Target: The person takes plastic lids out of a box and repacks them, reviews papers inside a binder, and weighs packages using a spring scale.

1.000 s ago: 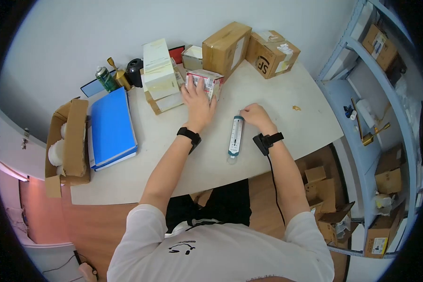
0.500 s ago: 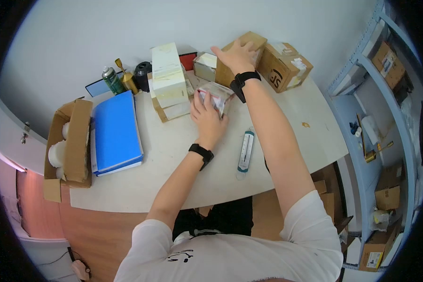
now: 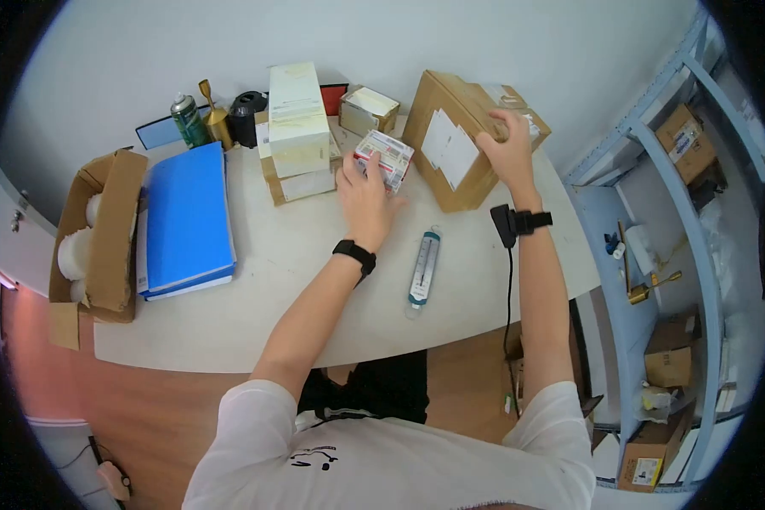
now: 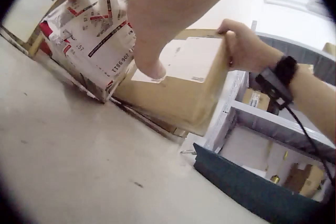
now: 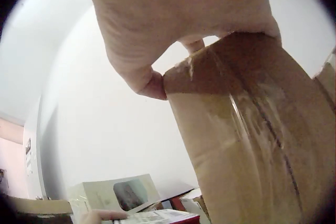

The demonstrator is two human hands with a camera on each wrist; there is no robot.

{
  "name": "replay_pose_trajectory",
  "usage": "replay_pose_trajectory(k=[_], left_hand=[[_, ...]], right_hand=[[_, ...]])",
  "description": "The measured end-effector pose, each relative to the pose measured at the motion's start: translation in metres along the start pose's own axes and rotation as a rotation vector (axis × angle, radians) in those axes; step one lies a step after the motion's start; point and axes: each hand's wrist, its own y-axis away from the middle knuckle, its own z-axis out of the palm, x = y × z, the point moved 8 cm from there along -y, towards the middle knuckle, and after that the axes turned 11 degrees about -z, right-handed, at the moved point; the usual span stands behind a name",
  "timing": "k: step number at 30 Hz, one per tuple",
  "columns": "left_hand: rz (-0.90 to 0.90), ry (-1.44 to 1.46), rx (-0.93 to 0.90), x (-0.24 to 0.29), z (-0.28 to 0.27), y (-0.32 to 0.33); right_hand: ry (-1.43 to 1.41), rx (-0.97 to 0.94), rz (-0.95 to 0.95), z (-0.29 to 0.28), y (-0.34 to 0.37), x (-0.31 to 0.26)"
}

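Note:
My right hand grips a taped cardboard box by its upper edge, thumb on the near face and fingers over the far side. A white label covers much of that box's face. My left hand rests its fairly straight fingers on a small red-and-white printed box, the thumb held out to the side. The left wrist view shows the thumb just beside this small box, overlapping the cardboard box behind. Below and between the hands, a teal-and-white spring scale lies on the table.
White boxes are stacked left of the small box, with a little carton behind. Farther left are a blue folder, a spray can and an open carton of white rolls. A blue shelf stands at right.
My right hand has left the spring scale's top and taken hold of the cardboard box. That box has turned and come forward, its label now facing me. My left hand stays at the small box.

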Motion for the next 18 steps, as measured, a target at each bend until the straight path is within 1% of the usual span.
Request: replay_pose_trajectory(k=[2, 3, 5, 6, 8, 9, 11, 12, 13, 14, 15, 16, 17, 18], left_hand=[[-0.004, -0.053, 0.125, 0.008, 0.006, -0.001], [-0.006, -0.044, 0.125, 0.010, 0.014, -0.003], [-0.063, -0.136, 0.182, 0.006, 0.021, -0.010], [-0.062, -0.135, 0.182, 0.007, 0.023, -0.012], [-0.072, -0.094, 0.099, 0.011, 0.026, -0.021], [-0.070, -0.095, 0.098, 0.012, 0.028, -0.029], [-0.154, -0.162, 0.070, 0.002, 0.041, -0.043], [-0.150, -0.165, 0.068, -0.002, 0.045, -0.045], [-0.102, -0.176, 0.130, 0.000, 0.041, -0.046], [-0.052, -0.186, 0.194, 0.003, 0.037, -0.048], [-0.040, -0.190, 0.198, 0.003, 0.038, -0.047], [-0.034, -0.081, 0.153, 0.005, 0.034, -0.041], [-0.029, 0.028, 0.104, 0.009, 0.028, -0.036], [-0.015, 0.018, 0.098, 0.013, 0.021, -0.035]], right_hand=[[0.011, 0.013, -0.024, -0.026, 0.015, -0.009], [-0.002, 0.031, -0.021, -0.039, 0.024, -0.010], [-0.022, 0.093, -0.009, -0.064, 0.043, -0.016], [-0.021, 0.094, -0.009, -0.072, 0.052, -0.019], [-0.059, 0.113, 0.070, -0.089, 0.069, -0.020], [-0.108, 0.112, 0.103, -0.095, 0.076, -0.025], [-0.126, 0.125, 0.131, -0.102, 0.092, -0.027], [-0.144, 0.137, 0.158, -0.105, 0.098, -0.026], [-0.145, 0.144, 0.162, -0.107, 0.104, -0.025], [-0.191, 0.193, 0.218, -0.109, 0.111, -0.019], [-0.239, 0.246, 0.274, -0.110, 0.115, -0.012], [-0.246, 0.260, 0.277, -0.113, 0.115, -0.012], [-0.327, 0.253, 0.387, -0.114, 0.118, -0.008], [-0.409, 0.246, 0.499, -0.114, 0.123, -0.005]])
